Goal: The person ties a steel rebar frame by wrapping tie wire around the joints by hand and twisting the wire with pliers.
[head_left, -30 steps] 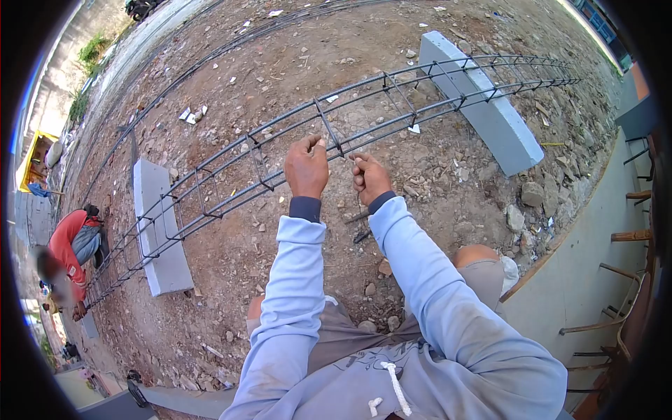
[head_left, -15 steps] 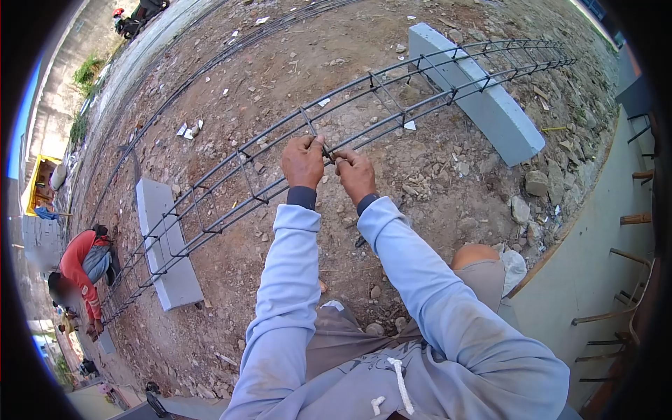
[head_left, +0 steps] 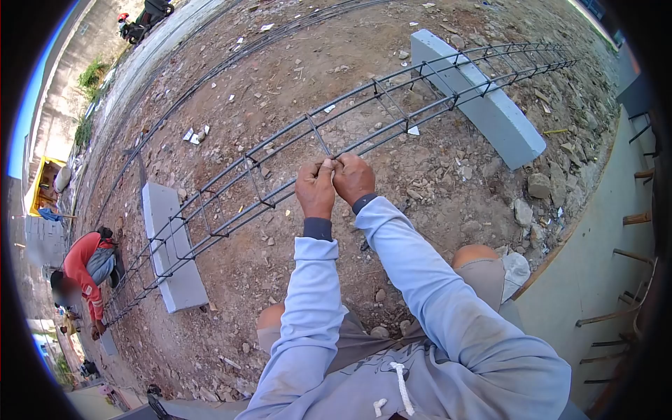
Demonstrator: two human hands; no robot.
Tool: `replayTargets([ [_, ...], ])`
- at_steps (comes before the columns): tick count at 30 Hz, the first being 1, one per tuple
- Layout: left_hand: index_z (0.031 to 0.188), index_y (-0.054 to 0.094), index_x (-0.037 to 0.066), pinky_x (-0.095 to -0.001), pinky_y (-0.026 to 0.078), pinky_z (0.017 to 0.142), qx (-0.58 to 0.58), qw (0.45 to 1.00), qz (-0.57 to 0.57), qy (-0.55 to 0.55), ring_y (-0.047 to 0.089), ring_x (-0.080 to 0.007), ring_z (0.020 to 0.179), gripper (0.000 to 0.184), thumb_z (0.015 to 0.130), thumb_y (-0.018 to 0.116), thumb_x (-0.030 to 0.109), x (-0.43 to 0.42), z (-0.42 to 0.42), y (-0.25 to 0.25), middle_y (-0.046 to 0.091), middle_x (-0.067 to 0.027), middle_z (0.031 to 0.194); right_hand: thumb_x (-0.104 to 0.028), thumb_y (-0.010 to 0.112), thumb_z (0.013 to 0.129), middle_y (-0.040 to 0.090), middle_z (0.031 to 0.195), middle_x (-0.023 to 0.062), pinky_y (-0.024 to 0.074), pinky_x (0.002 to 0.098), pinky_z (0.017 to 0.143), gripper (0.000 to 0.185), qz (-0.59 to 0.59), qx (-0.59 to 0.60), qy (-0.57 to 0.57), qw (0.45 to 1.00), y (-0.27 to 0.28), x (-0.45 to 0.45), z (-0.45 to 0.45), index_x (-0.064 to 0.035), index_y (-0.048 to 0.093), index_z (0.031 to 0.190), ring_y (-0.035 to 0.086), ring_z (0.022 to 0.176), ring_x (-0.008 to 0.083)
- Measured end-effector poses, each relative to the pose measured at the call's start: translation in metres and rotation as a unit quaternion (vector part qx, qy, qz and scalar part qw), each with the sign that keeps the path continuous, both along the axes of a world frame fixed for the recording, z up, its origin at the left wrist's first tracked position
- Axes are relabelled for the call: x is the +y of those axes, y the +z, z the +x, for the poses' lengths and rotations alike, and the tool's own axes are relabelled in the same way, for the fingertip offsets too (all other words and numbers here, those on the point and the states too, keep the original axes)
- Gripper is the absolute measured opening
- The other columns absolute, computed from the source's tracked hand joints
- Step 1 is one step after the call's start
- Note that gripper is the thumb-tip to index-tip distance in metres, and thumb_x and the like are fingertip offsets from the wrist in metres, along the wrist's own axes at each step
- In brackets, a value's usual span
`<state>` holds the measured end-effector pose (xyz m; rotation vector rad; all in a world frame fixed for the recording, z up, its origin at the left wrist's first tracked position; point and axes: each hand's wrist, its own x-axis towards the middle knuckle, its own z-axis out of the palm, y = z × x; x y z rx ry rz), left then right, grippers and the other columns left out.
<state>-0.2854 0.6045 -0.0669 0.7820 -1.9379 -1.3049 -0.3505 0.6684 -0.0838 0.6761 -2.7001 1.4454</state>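
A long cage of steel bars (head_left: 308, 120) with square ties runs from the lower left to the upper right. My left hand (head_left: 316, 187) is closed at its near lower bar, thumb and fingertips pinched together. Right beside it, my right hand (head_left: 354, 178) is closed too, its fingertips touching those of my left hand at the foot of one tie. Whatever the fingertips hold is too small or hidden to make out.
Two pale blocks, one on the left (head_left: 171, 245) and one on the right (head_left: 483, 105), support the cage above rubble-strewn soil. A person in red (head_left: 85, 266) crouches at its far left end. Loose bars (head_left: 210, 73) lie behind; a concrete ledge (head_left: 581, 231) borders the right.
My hands have come together at the near bar, where they were apart a second ago. My left hand has moved back from over the tie. The view has shifted slightly.
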Motion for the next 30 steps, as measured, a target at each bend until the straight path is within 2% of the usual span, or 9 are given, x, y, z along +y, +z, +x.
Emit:
replayTargets([
  [3, 0.097, 0.068, 0.000, -0.0265, 0.046, 0.071, 0.089, 0.982, 0.167, 0.005, 0.060, -0.0149, 0.080, 0.019, 0.089, 0.061, 0.015, 0.006, 0.002, -0.014, 0.067, -0.0071, 0.090, -0.020, 0.058, 0.081, 0.064, 0.078, 0.0176, 0.0488, 0.0454, 0.069, 0.018, 0.053, 0.006, 0.024, 0.998, 0.010, 0.004, -0.003, -0.0044, 0.065, 0.077, 0.062, 0.076, 0.0367],
  [8, 0.107, 0.065, 0.004, -0.0225, 0.044, 0.066, 0.195, 0.879, 0.432, 0.056, 0.059, -0.0115, 0.080, 0.021, 0.092, 0.056, 0.016, 0.027, -0.004, -0.023, 0.066, -0.0036, 0.095, -0.022, 0.058, 0.080, 0.066, 0.082, 0.0201, 0.0508, 0.0455, 0.073, 0.021, 0.102, -0.035, 0.052, 0.993, 0.019, 0.004, -0.009, -0.0018, 0.066, 0.077, 0.064, 0.080, 0.0374],
  [14, 0.102, 0.062, 0.006, -0.0266, 0.041, 0.064, 0.212, 0.820, 0.528, 0.060, 0.059, -0.0112, 0.078, 0.019, 0.093, 0.054, 0.020, 0.021, -0.017, -0.044, 0.066, -0.0028, 0.092, -0.026, 0.060, 0.082, 0.066, 0.076, 0.0196, 0.0516, 0.0433, 0.069, 0.029, 0.036, -0.102, 0.058, 0.992, 0.034, 0.008, -0.016, 0.0007, 0.068, 0.074, 0.064, 0.074, 0.0372],
  [17, 0.101, 0.061, 0.005, -0.0285, 0.044, 0.066, 0.215, 0.798, 0.561, 0.040, 0.060, -0.0138, 0.082, 0.018, 0.094, 0.051, 0.017, 0.014, -0.019, -0.052, 0.066, -0.0044, 0.094, -0.024, 0.061, 0.085, 0.059, 0.054, 0.0092, 0.0416, 0.0354, 0.044, 0.032, 0.034, -0.242, 0.060, 0.968, 0.024, 0.003, -0.026, 0.0013, 0.065, 0.065, 0.055, 0.046, 0.0190],
  [18, 0.101, 0.060, 0.004, -0.0293, 0.045, 0.067, 0.217, 0.790, 0.573, 0.031, 0.061, -0.0151, 0.084, 0.017, 0.095, 0.049, 0.015, 0.013, -0.018, -0.052, 0.065, -0.0054, 0.095, -0.022, 0.061, 0.086, 0.053, 0.052, 0.0039, 0.0303, 0.0318, 0.036, 0.032, -0.016, -0.350, 0.048, 0.935, 0.030, 0.003, -0.027, 0.0000, 0.061, 0.062, 0.043, 0.040, 0.0130],
  [21, 0.100, 0.060, 0.005, -0.0291, 0.044, 0.065, 0.200, 0.780, 0.591, 0.041, 0.060, -0.0148, 0.082, 0.014, 0.094, 0.050, 0.014, 0.010, -0.018, -0.049, 0.064, -0.0037, 0.092, -0.018, 0.061, 0.084, 0.050, 0.054, 0.0031, 0.0257, 0.0331, 0.035, 0.027, -0.017, -0.480, 0.021, 0.877, 0.046, -0.003, -0.033, -0.0007, 0.059, 0.063, 0.038, 0.038, 0.0132],
  [24, 0.101, 0.059, 0.005, -0.0291, 0.046, 0.069, 0.198, 0.785, 0.582, 0.077, 0.061, -0.0156, 0.083, 0.014, 0.093, 0.051, 0.013, 0.016, -0.021, -0.044, 0.063, -0.0040, 0.091, -0.014, 0.061, 0.080, 0.049, 0.057, 0.0030, 0.0269, 0.0353, 0.038, 0.020, -0.037, -0.448, 0.021, 0.893, 0.034, -0.011, -0.037, 0.0003, 0.059, 0.066, 0.039, 0.041, 0.0148],
  [27, 0.102, 0.058, 0.003, -0.0310, 0.050, 0.076, 0.260, 0.742, 0.618, 0.016, 0.062, -0.0181, 0.087, 0.015, 0.094, 0.050, 0.013, 0.009, -0.029, -0.065, 0.064, -0.0067, 0.095, -0.014, 0.061, 0.077, 0.056, 0.061, 0.0083, 0.0358, 0.0385, 0.044, 0.019, 0.006, -0.360, 0.005, 0.933, -0.001, -0.019, -0.047, 0.0014, 0.061, 0.066, 0.049, 0.047, 0.0218],
  [30, 0.096, 0.060, 0.009, -0.0249, 0.043, 0.058, 0.269, 0.700, 0.661, 0.012, 0.057, -0.0116, 0.069, 0.009, 0.093, 0.053, 0.014, 0.011, -0.037, -0.064, 0.062, -0.0015, 0.081, -0.019, 0.061, 0.077, 0.064, 0.070, 0.0160, 0.0460, 0.0400, 0.057, 0.022, 0.096, -0.182, 0.055, 0.977, -0.032, -0.020, -0.055, 0.0023, 0.065, 0.071, 0.060, 0.061, 0.0291],
])
